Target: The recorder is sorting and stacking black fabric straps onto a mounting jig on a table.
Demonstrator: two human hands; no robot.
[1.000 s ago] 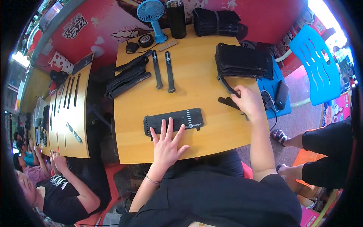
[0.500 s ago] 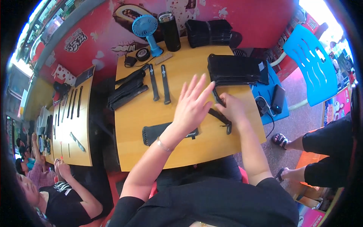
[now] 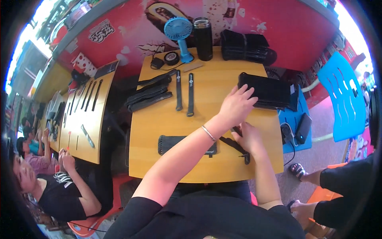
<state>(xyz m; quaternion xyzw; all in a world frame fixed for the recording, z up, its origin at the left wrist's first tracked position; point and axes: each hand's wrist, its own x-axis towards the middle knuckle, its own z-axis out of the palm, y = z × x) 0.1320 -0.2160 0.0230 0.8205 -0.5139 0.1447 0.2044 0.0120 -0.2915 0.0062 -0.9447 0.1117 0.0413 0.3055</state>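
My left hand (image 3: 238,105) reaches across the wooden table (image 3: 155,167), its fingers spread over the left end of a stack of flat black fabric pieces (image 3: 270,88). Close below it, my right hand (image 3: 251,138) is closed on a black strap (image 3: 235,145), whose lower end hangs toward the table; part of it is hidden by the fingers. Under my left forearm lies a dark flat piece with a scalloped left edge (image 3: 169,144), partly covered. Beyond it, two black straps (image 3: 191,95) lie side by side, next to a pile of folded black straps (image 3: 149,95).
Along the back stand a blue fan (image 3: 179,32), a black bottle (image 3: 203,40) and a bundle of black pieces (image 3: 244,46). A blue chair (image 3: 344,95) and a blue seat with a power bank (image 3: 304,128) are at right. Another person (image 3: 51,187) sits at the left table.
My left hand has moved from open air above the table to the stack at the right. My right hand keeps the strap. The whole view has shifted slightly.
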